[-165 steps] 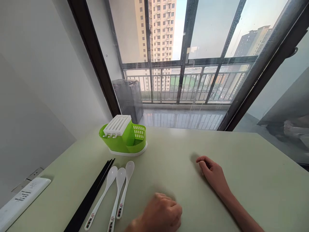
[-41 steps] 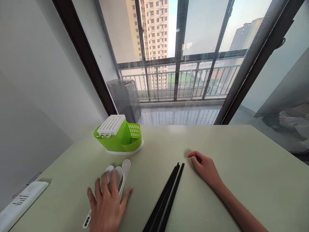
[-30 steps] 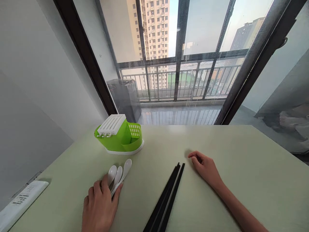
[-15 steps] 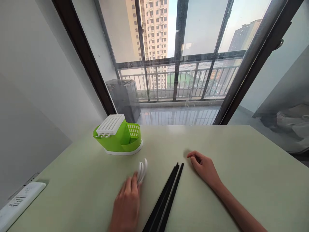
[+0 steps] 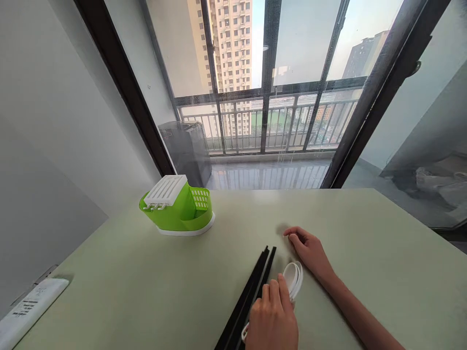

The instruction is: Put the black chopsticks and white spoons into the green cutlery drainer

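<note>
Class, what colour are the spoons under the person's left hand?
White spoons, seen in the head view beneath the left hand.

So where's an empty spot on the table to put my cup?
Bare room: the wide stretch between the green holder, the remote and the chopsticks, and the far right. Crowded where the left hand holds spoons beside the right hand.

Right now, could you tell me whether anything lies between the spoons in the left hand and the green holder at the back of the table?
Yes: the black chopsticks lie on the table between the white spoons held by the left hand and the green holder.
</note>
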`<state>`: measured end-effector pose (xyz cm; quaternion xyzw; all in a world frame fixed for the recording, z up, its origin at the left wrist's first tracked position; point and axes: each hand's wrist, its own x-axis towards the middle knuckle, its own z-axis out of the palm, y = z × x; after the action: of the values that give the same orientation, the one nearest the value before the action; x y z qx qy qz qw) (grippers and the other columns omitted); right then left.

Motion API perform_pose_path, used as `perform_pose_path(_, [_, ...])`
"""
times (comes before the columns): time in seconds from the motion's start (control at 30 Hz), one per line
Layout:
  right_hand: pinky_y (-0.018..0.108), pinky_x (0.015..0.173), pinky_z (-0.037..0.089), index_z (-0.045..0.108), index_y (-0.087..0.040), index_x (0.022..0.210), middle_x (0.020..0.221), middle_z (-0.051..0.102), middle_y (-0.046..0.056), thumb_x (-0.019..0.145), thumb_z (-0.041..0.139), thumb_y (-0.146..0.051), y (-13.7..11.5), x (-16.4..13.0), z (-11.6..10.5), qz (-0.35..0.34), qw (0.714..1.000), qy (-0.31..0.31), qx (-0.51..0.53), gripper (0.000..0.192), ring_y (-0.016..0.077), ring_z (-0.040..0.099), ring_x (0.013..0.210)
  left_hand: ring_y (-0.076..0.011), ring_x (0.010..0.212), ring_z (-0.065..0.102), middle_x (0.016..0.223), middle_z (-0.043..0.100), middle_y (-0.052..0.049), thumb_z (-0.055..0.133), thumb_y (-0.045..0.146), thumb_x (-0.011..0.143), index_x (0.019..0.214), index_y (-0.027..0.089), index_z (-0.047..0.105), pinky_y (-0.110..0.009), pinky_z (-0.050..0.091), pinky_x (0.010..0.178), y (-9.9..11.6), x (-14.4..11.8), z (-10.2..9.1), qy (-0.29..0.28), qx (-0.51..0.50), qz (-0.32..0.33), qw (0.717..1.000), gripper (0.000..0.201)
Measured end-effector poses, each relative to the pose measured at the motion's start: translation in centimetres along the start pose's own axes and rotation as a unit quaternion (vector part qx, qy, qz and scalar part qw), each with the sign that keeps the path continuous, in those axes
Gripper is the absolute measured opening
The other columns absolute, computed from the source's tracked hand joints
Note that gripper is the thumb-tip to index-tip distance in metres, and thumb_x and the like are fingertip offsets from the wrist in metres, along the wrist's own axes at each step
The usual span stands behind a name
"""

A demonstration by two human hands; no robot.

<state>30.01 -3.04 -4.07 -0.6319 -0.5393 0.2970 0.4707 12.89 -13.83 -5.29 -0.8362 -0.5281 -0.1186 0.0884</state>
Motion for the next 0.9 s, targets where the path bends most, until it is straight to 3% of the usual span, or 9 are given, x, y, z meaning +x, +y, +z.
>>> perform_pose_path(0.23, [0.029, 0.056, 0.036, 0.072, -0.022, 0.09, 0.06, 0.051, -0.004, 0.086, 0.051, -0.043, 0.6, 0.4, 0.0, 0.014, 0.999, -0.006, 0.036, 0.03, 0.0171, 0.045, 0.057, -0.0221, 0.086, 0.069, 0.106, 0.071, -0.012, 0.069, 0.01, 0.088, 0.137, 0.007, 0.063, -0.03, 0.062, 0.065, 0.5, 0.5, -0.3, -0.005, 0.009, 0.048, 0.999, 0.05])
perform_pose_path(0.37, [0.029, 0.056, 0.034, 0.071, -0.023, 0.088, 0.06, 0.05, -0.005, 0.084, 0.054, -0.043, 0.8, 0.4, 0.1, 0.019, 0.999, -0.004, 0.046, 0.027, 0.0168, 0.043, 0.057, -0.026, 0.088, 0.07, 0.108, 0.072, -0.015, 0.071, 0.011, 0.087, 0.138, 0.007, 0.064, -0.035, 0.061, 0.066, 1.1, 0.2, 1.0, -0.033, 0.032, 0.015, 0.999, 0.052])
perform_pose_path(0.5, [0.029, 0.056, 0.034, 0.071, -0.022, 0.089, 0.059, 0.048, -0.005, 0.083, 0.054, -0.042, 0.7, 0.4, 0.2, 0.024, 0.998, -0.008, 0.059, 0.027, 0.0164, 0.042, 0.056, -0.0277, 0.09, 0.069, 0.109, 0.072, -0.017, 0.071, 0.021, 0.09, 0.141, 0.008, 0.062, -0.036, 0.06, 0.069, 1.6, -0.3, 2.5, -0.064, 0.019, 0.029, 0.997, 0.053])
perform_pose_path(0.67, [0.029, 0.057, 0.035, 0.071, -0.022, 0.088, 0.059, 0.05, -0.005, 0.082, 0.055, -0.043, 0.6, 0.4, 0.1, 0.031, 0.997, -0.008, 0.075, 0.027, 0.0167, 0.045, 0.057, -0.0281, 0.089, 0.068, 0.108, 0.072, -0.017, 0.069, 0.026, 0.093, 0.14, 0.012, 0.064, -0.038, 0.058, 0.071, 1.9, -0.3, 2.9, -0.094, -0.001, 0.019, 0.995, 0.049])
perform_pose_path(0.77, [0.029, 0.055, 0.034, 0.07, -0.021, 0.088, 0.059, 0.049, -0.005, 0.082, 0.055, -0.044, 0.6, 0.5, 0.0, 0.033, 0.995, -0.014, 0.093, 0.028, 0.0165, 0.044, 0.056, -0.0275, 0.088, 0.069, 0.107, 0.072, -0.017, 0.065, 0.024, 0.095, 0.138, 0.012, 0.065, -0.038, 0.057, 0.07, 1.6, 0.0, 1.7, -0.117, -0.007, 0.015, 0.993, 0.044])
perform_pose_path(0.9, [0.029, 0.055, 0.036, 0.069, -0.021, 0.088, 0.061, 0.051, -0.004, 0.082, 0.057, -0.046, 0.6, 0.6, -0.3, 0.034, 0.991, -0.023, 0.124, 0.028, 0.0161, 0.046, 0.056, -0.0272, 0.09, 0.07, 0.107, 0.074, -0.016, 0.074, 0.031, 0.091, 0.134, 0.008, 0.065, -0.036, 0.058, 0.073, -0.1, 1.0, -3.0, -0.157, -0.054, 0.102, 0.981, 0.049])
